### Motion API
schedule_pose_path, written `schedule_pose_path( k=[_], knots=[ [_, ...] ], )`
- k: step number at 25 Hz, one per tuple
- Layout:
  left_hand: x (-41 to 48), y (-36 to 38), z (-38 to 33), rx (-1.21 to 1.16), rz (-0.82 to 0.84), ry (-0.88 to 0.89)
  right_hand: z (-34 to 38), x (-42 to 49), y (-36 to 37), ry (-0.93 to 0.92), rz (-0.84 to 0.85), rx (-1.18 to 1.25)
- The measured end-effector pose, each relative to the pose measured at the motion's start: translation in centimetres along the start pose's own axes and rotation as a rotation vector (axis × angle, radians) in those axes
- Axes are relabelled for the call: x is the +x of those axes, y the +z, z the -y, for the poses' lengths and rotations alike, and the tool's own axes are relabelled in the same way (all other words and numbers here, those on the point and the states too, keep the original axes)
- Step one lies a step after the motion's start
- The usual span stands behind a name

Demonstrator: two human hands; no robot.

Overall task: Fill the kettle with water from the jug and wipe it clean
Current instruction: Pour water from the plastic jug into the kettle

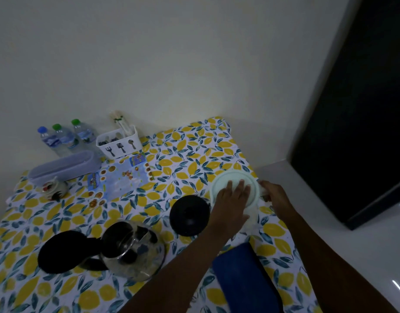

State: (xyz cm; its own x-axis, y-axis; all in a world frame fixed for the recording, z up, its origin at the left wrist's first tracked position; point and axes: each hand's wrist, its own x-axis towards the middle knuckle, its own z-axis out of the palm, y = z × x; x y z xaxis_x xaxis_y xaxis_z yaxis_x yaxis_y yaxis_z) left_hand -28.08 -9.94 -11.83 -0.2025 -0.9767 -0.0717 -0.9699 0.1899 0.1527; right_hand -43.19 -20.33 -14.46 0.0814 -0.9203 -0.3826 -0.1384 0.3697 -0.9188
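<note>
A tabletop (194, 154) covered by a lemon-print cloth is seen from above in dim light. The left hand (231, 201) is laid flat, fingers spread, on the pale lid of the jug (226, 179), which stands near the right edge of the tabletop; nothing is enclosed by that grip. The right hand (276, 196) is placed at the jug's right side, where its handle appears to be, but how far that grip is closed cannot be told. Just left of the jug a round black base (189, 215) is seen. The kettle (132, 250), of glass and steel, is set well to the left and nearer the person, its black lid (60, 251) swung open to the left. A blue cloth (244, 279), folded, is laid in front of the jug, between the forearms. By the wall three bottles (63, 137), a white cutlery holder (120, 142) and a long lidded box (63, 167) are ranged.
</note>
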Motion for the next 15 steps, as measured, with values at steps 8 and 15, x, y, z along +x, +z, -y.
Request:
schedule_pose_path(
  k=[8,15],
  knots=[
    [1.9,1.3,-2.2,0.036,0.005,0.025,-1.0,2.0,-1.9,0.000,0.000,-0.036],
    [1.7,1.0,-2.2,0.079,-0.042,0.019,-1.3,-0.2,-1.2,-0.328,-0.092,-0.390]
  ],
)
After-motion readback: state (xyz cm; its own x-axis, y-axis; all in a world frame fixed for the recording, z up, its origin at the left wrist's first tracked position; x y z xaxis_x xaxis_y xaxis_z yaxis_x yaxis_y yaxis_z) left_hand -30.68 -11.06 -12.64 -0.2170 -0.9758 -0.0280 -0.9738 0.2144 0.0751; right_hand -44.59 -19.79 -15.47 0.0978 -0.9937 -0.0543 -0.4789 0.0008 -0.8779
